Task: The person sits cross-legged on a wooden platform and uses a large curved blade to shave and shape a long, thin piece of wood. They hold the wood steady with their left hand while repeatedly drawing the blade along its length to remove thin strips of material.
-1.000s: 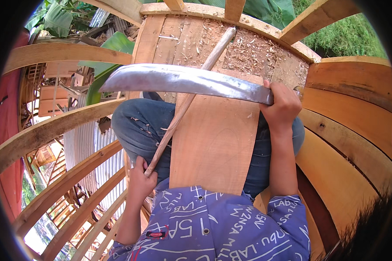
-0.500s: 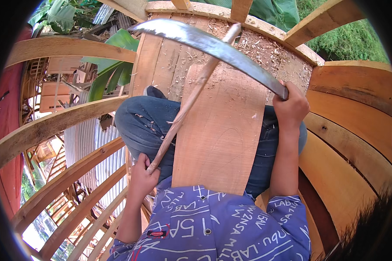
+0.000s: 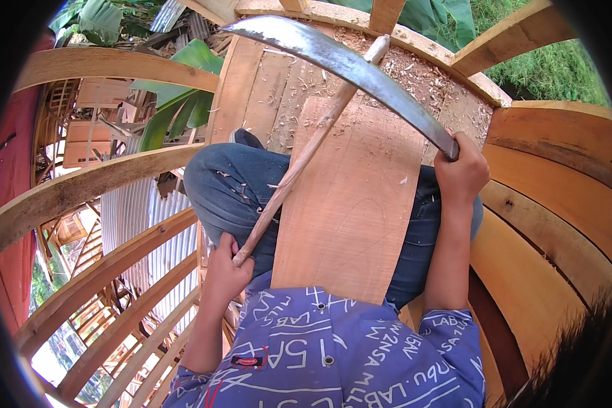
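Observation:
My left hand (image 3: 228, 272) is closed round the lower end of a slim, peeled wooden stick (image 3: 299, 163). The stick slants up and away to the right, over my thigh and a wide wooden board (image 3: 347, 211) resting across my lap. In my right hand (image 3: 462, 166) is the grip end of a long curved machete (image 3: 360, 71); its handle is hidden by my fingers. The grey blade arcs leftward and crosses over the stick near its far end, tip pointing to the upper left. Whether blade and stick touch, I cannot tell.
Wood shavings (image 3: 421, 78) litter the plank floor (image 3: 272, 102) beyond the board. Curved wooden slats (image 3: 102, 166) form an open railing on my left, and wide planks (image 3: 551, 170) make a wall on my right. Banana leaves (image 3: 183, 102) hang outside the railing.
The view has shifted slightly. The machete's tip has swung a little up and to the right, and the stick's far end has moved slightly right. Both hands keep their hold.

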A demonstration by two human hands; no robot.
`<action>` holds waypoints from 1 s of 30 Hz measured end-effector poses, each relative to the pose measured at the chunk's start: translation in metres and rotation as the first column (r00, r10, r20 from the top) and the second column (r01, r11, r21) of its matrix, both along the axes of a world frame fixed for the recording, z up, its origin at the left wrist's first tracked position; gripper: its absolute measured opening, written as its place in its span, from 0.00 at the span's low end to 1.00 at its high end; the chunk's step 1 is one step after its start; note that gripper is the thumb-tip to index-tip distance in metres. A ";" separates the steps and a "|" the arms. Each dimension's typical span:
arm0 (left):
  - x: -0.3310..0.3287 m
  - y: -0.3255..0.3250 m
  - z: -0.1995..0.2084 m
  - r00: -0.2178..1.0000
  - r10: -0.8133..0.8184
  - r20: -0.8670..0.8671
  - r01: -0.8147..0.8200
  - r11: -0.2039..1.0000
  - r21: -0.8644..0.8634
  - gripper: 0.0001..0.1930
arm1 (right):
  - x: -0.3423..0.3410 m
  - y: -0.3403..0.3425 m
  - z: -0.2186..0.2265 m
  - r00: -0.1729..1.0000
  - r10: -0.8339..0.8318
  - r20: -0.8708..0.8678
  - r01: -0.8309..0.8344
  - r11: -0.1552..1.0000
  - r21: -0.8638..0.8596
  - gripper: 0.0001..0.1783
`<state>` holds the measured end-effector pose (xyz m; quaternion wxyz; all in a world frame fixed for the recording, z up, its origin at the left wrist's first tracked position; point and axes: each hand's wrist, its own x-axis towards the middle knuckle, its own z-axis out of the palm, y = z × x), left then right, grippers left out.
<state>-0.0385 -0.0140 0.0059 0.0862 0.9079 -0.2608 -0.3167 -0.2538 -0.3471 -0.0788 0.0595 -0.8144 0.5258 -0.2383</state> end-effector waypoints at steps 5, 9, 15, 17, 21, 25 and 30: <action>0.004 0.009 -0.004 0.998 0.032 -0.056 -0.031 0.999 0.025 0.14 | 0.018 0.012 0.008 0.967 0.233 0.099 -0.225 0.970 -0.088 0.10; 0.003 -0.002 0.004 0.997 0.027 -0.074 -0.026 0.999 0.020 0.15 | 0.017 0.012 0.003 0.973 0.217 0.076 -0.210 0.973 -0.098 0.10; 0.003 -0.005 0.006 0.995 0.043 -0.085 -0.041 0.999 0.026 0.14 | 0.014 0.010 0.005 0.974 0.215 0.076 -0.201 0.968 -0.152 0.11; 0.003 0.006 -0.002 0.999 0.019 -0.044 -0.019 1.000 -0.005 0.16 | 0.014 0.009 0.006 0.967 0.240 0.081 -0.224 0.960 -0.169 0.11; 0.006 0.010 -0.005 0.998 0.011 -0.060 -0.013 1.000 -0.025 0.18 | 0.011 0.008 0.009 0.939 0.320 0.124 -0.298 0.940 -0.168 0.11; 0.007 0.005 0.002 0.986 0.082 -0.143 -0.076 0.996 0.050 0.17 | 0.013 0.016 0.008 0.939 0.314 0.141 -0.295 0.946 -0.136 0.10; 0.004 -0.001 0.008 0.987 0.095 -0.133 -0.093 0.995 0.022 0.17 | 0.014 0.009 0.003 0.985 0.134 0.105 -0.126 0.989 -0.079 0.06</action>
